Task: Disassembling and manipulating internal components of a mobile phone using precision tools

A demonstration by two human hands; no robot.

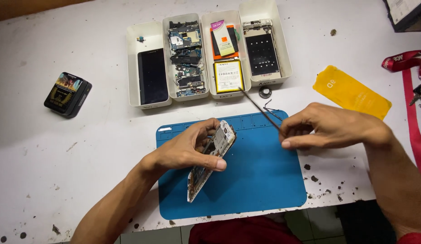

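Note:
My left hand (189, 147) holds an opened phone frame (211, 159) on its edge, tilted over the blue work mat (255, 180). The frame's bare circuit side faces right. My right hand (326, 126) pinches a thin pair of metal tweezers (260, 108), whose tips point up and left toward the white trays. The tweezers are apart from the phone frame, above the mat's top edge.
Several white trays (149, 104) at the back hold a dark screen (152, 76), circuit boards (185, 54), batteries (228, 76) and a phone frame (262, 52). A black box (68, 94) lies left, a yellow protector sheet (350, 92) and red lanyard (411, 99) right. A small round part (264, 93) sits by the trays.

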